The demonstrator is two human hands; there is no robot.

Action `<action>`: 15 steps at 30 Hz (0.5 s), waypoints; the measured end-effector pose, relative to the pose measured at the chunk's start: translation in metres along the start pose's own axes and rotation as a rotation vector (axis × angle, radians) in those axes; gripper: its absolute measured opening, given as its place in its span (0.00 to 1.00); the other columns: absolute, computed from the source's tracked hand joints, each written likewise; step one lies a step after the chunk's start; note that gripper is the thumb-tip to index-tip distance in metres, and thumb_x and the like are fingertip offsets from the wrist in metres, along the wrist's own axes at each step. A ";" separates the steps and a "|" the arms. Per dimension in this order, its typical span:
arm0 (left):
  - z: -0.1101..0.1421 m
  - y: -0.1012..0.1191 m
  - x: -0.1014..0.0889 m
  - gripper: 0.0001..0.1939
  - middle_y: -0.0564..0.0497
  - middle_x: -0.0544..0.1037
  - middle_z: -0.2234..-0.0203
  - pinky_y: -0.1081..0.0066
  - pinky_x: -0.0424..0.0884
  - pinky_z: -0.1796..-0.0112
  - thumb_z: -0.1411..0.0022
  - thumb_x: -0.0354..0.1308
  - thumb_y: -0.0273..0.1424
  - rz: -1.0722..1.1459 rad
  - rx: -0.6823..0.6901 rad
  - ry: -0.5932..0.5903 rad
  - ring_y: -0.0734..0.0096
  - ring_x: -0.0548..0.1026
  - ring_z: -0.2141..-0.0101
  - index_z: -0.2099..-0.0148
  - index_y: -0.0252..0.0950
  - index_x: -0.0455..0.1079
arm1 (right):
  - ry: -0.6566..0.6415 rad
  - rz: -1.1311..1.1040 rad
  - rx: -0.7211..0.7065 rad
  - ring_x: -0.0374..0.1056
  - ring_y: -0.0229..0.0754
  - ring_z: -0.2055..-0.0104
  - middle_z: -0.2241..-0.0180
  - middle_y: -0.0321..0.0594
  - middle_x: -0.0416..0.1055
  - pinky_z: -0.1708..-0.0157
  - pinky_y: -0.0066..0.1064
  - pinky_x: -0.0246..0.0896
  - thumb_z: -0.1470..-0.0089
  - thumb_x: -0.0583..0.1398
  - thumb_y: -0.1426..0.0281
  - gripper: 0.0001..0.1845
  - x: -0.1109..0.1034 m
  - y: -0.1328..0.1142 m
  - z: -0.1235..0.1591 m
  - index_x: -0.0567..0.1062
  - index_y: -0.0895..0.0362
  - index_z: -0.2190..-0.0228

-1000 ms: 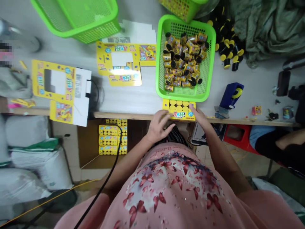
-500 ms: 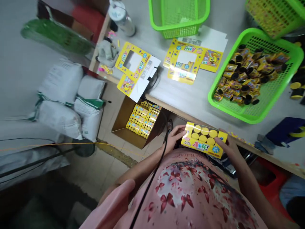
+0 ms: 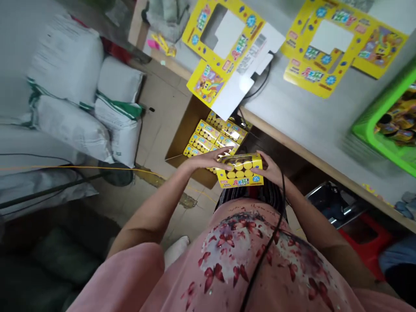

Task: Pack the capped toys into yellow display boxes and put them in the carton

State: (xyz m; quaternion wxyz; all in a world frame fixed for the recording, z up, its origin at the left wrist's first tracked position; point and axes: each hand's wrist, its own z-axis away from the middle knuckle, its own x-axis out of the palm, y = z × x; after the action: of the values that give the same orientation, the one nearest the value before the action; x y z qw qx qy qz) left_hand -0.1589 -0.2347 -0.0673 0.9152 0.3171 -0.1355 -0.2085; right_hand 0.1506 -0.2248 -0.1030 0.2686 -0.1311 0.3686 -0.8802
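Note:
Between my two hands is a yellow printed box [image 3: 242, 182] with a window, and round yellow lids show in rows through it. My left hand [image 3: 214, 160] grips its left end, fingers over the top edge and thumb at the front. At the right end, my right hand [image 3: 269, 170] is closed on the same box. Just beyond my left hand, an open cardboard carton [image 3: 182, 130] on the floor holds several matching yellow boxes [image 3: 207, 131]. Part of the carton is hidden behind my hand and the held box.
Flattened yellow cartons [image 3: 227, 60] lie on the table [image 3: 312, 125], one overhanging the edge above the carton. A green basket [image 3: 367, 130] of small tubs stands at right. White sacks [image 3: 71, 121] are stacked at left. A red stool [image 3: 373, 242] is at lower right. A black cable hangs before me.
Both hands have carried the yellow box leftward, from the table's front edge to beside the floor carton. The view has shifted left and down, so more of the basket is cut off.

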 end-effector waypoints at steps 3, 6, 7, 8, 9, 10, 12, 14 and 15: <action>-0.005 -0.019 -0.009 0.49 0.43 0.71 0.36 0.52 0.63 0.37 0.65 0.80 0.36 0.004 -0.010 -0.074 0.43 0.65 0.35 0.37 0.44 0.72 | -0.116 0.000 -0.012 0.72 0.51 0.45 0.42 0.44 0.70 0.44 0.45 0.70 0.65 0.76 0.53 0.51 0.023 -0.011 -0.034 0.71 0.48 0.40; 0.003 -0.046 -0.007 0.46 0.43 0.75 0.40 0.54 0.66 0.38 0.71 0.81 0.30 0.166 -0.069 -0.002 0.43 0.68 0.36 0.44 0.42 0.77 | -0.150 0.014 -0.024 0.72 0.50 0.46 0.47 0.43 0.73 0.42 0.45 0.68 0.69 0.77 0.56 0.47 0.048 -0.017 -0.062 0.76 0.50 0.44; 0.009 -0.057 -0.006 0.45 0.43 0.77 0.42 0.54 0.68 0.39 0.72 0.80 0.29 0.265 -0.100 0.035 0.43 0.69 0.37 0.45 0.42 0.77 | -0.147 0.008 -0.007 0.72 0.50 0.46 0.48 0.42 0.75 0.41 0.46 0.67 0.69 0.78 0.56 0.46 0.058 -0.018 -0.070 0.77 0.51 0.45; 0.015 -0.068 -0.005 0.44 0.43 0.79 0.45 0.55 0.71 0.42 0.73 0.80 0.28 0.402 -0.133 0.081 0.43 0.72 0.39 0.46 0.41 0.78 | -0.139 -0.010 0.019 0.72 0.49 0.45 0.49 0.41 0.76 0.40 0.46 0.66 0.68 0.77 0.56 0.45 0.067 -0.018 -0.078 0.78 0.50 0.46; 0.020 -0.080 -0.004 0.44 0.43 0.81 0.48 0.55 0.74 0.46 0.73 0.80 0.28 0.558 -0.160 0.139 0.42 0.76 0.43 0.47 0.41 0.78 | -0.119 -0.041 0.045 0.71 0.49 0.44 0.49 0.40 0.76 0.39 0.46 0.65 0.66 0.77 0.55 0.44 0.076 -0.018 -0.086 0.77 0.49 0.45; 0.024 -0.091 -0.003 0.44 0.42 0.83 0.52 0.55 0.77 0.51 0.73 0.80 0.28 0.714 -0.178 0.212 0.42 0.79 0.48 0.47 0.40 0.78 | -0.085 -0.081 0.065 0.70 0.48 0.42 0.48 0.39 0.76 0.37 0.46 0.64 0.63 0.75 0.54 0.43 0.084 -0.017 -0.093 0.76 0.48 0.44; 0.026 -0.111 -0.001 0.43 0.41 0.85 0.58 0.55 0.80 0.57 0.73 0.81 0.30 0.943 -0.181 0.382 0.42 0.82 0.56 0.48 0.37 0.78 | -0.010 -0.165 0.087 0.66 0.48 0.37 0.43 0.39 0.74 0.35 0.44 0.61 0.59 0.73 0.51 0.43 0.096 -0.016 -0.106 0.74 0.47 0.42; 0.015 -0.126 -0.003 0.43 0.40 0.85 0.59 0.55 0.79 0.58 0.70 0.81 0.35 1.046 -0.136 0.539 0.44 0.83 0.59 0.47 0.35 0.76 | 0.010 -0.211 0.136 0.63 0.51 0.33 0.39 0.41 0.71 0.34 0.46 0.59 0.60 0.74 0.51 0.45 0.106 -0.014 -0.116 0.73 0.46 0.41; 0.006 -0.131 -0.006 0.43 0.40 0.84 0.59 0.55 0.79 0.56 0.66 0.80 0.39 1.070 -0.100 0.610 0.46 0.83 0.58 0.46 0.34 0.74 | -0.001 -0.210 0.178 0.62 0.53 0.32 0.38 0.42 0.70 0.34 0.47 0.59 0.62 0.75 0.52 0.46 0.110 -0.013 -0.120 0.74 0.46 0.41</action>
State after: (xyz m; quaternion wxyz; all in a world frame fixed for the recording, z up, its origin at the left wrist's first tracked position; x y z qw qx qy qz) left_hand -0.2046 -0.3279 -0.1469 0.9043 0.2071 0.0018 0.3732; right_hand 0.0042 -0.2100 -0.1735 0.1858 -0.1452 0.2731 -0.9326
